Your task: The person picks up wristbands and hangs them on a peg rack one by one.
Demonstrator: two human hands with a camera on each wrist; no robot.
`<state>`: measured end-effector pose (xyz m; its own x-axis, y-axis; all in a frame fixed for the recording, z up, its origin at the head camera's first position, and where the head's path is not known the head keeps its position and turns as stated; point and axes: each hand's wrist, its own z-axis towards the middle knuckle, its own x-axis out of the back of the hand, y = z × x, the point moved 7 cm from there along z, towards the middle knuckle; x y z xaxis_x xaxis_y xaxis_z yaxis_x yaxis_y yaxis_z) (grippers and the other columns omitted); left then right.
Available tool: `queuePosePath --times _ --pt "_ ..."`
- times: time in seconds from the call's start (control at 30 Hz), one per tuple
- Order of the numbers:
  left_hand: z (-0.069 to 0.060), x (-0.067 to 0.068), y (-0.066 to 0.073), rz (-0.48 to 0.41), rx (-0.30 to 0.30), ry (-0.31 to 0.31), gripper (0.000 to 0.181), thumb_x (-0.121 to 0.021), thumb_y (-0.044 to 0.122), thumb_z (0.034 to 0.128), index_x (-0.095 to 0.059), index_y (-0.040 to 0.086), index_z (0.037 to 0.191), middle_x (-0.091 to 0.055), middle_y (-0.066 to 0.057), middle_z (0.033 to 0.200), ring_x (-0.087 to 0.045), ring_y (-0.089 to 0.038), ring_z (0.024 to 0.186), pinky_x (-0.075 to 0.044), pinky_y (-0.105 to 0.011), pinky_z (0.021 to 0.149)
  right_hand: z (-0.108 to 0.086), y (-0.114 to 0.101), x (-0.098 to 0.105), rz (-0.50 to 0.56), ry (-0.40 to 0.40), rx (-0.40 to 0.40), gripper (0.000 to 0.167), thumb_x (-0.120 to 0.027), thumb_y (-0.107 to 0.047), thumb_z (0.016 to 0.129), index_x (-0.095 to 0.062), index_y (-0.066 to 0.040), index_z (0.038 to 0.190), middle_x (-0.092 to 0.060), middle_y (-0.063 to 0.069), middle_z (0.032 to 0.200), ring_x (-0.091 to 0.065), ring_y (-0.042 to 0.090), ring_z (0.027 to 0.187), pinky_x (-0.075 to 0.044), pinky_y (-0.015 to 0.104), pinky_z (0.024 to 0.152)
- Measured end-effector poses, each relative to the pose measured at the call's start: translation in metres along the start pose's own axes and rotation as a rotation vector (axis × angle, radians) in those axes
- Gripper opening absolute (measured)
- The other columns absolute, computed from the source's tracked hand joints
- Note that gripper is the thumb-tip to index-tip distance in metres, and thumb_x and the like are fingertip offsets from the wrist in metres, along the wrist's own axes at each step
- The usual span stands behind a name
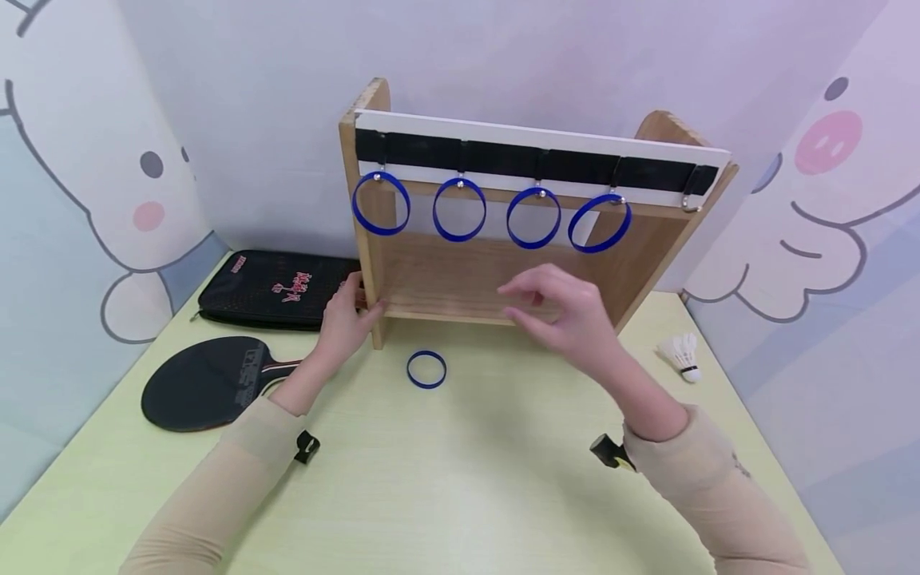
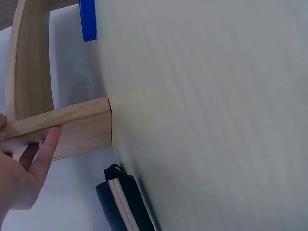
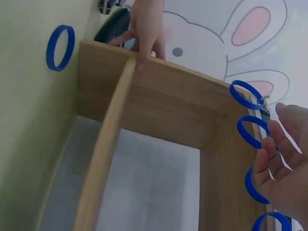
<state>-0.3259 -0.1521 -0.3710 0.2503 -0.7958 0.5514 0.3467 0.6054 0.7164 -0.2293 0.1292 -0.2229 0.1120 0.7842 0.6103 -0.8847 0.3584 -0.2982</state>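
My left hand (image 1: 342,319) holds the left side panel of a wooden shelf (image 1: 446,275), thumb at the front edge and fingers on the outer side. In front of the shelf my right hand (image 1: 564,311) hovers with loosely bent fingers and holds nothing. Along the shelf's top front runs a white board with a black strip (image 1: 503,162) and metal hooks. Several blue rings (image 1: 381,232) hang from these hooks; the rightmost hook (image 1: 691,204) carries no ring. Another blue ring (image 1: 427,386) lies on the table below the shelf, left of centre.
A black zipped case (image 1: 251,291) lies on the table (image 1: 446,495), left of the shelf. Nearer stands out a black table tennis bat (image 1: 204,383), its handle partly behind my left forearm. A shuttlecock (image 1: 680,355) lies at the right edge. Walls with cartoon animals enclose the table.
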Motion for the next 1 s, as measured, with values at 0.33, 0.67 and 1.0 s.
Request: queuePosePath --times 0.33,0.67,1.0 --pt "0.0 -0.001 -0.001 -0.005 0.023 -0.008 0.054 -0.062 0.022 0.0911 -0.038 0.004 0.136 -0.059 -0.022 0.11 -0.06 -0.034 0.098 -0.054 -0.051 0.079 -0.024 0.024 -0.06 0.022 -0.192 -0.114 0.021 -0.074 -0.011 0.08 -0.069 -0.008 0.1 -0.069 0.002 0.098 -0.058 0.012 0.08 -0.052 0.022 0.065" --pt "0.0 -0.001 -0.001 0.001 0.031 -0.017 0.053 -0.062 0.024 0.0916 -0.039 0.005 0.136 -0.06 -0.02 0.107 -0.061 -0.032 0.096 -0.055 -0.048 0.077 -0.057 0.056 -0.123 0.076 -0.385 -0.228 0.023 -0.072 -0.015 0.084 -0.068 -0.011 0.106 -0.067 0.001 0.097 -0.057 0.013 0.078 -0.052 0.025 0.061" --pt "0.0 -0.002 -0.002 -0.002 0.016 -0.006 0.052 -0.063 0.023 0.0908 -0.04 0.005 0.134 -0.061 -0.019 0.105 -0.061 -0.031 0.094 -0.056 -0.047 0.075 -0.077 0.076 -0.172 0.025 -0.672 -0.219 0.027 -0.071 -0.015 0.084 -0.068 -0.012 0.111 -0.066 -0.001 0.107 -0.061 0.012 0.098 -0.052 0.026 0.083"
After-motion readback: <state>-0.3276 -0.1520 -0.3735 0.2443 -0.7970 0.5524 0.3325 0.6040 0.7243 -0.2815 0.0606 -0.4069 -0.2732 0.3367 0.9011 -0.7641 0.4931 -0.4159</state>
